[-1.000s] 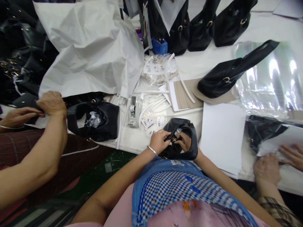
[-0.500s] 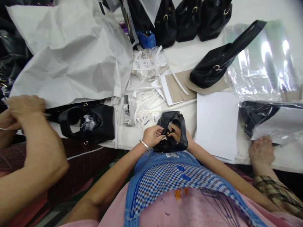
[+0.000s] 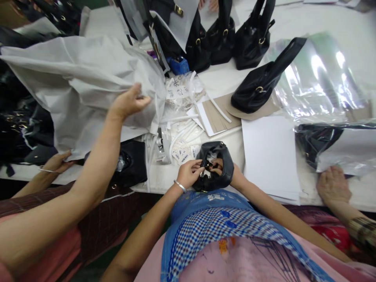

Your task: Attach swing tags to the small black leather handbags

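Note:
A small black handbag (image 3: 225, 178) rests at the table's front edge, close against my apron, its mouth facing up. On its left rim my left hand (image 3: 189, 173) is closed, thumb and fingers pinching the edge. My right hand (image 3: 217, 166) comes from the right side and its fingers show through the loop of the bag, bent at the opening near something shiny that is too small to name. Barcode tags (image 3: 183, 153) and white tubes (image 3: 188, 131) lie just beyond the bag.
A co-worker at the left reaches an arm (image 3: 102, 156) over a large pale sheet (image 3: 96, 86). Another black bag (image 3: 133, 162) lies partly under it. White paper (image 3: 268, 156), a standing bag (image 3: 255, 88) and a plastic-wrapped bag (image 3: 320, 143) with a co-worker's hand (image 3: 335, 186) are to the right.
The co-worker at left has spread an arm over the pale sheet, which now covers part of the bag there. My hands stay at the handbag, whose opening shows wider. My view has shifted slightly.

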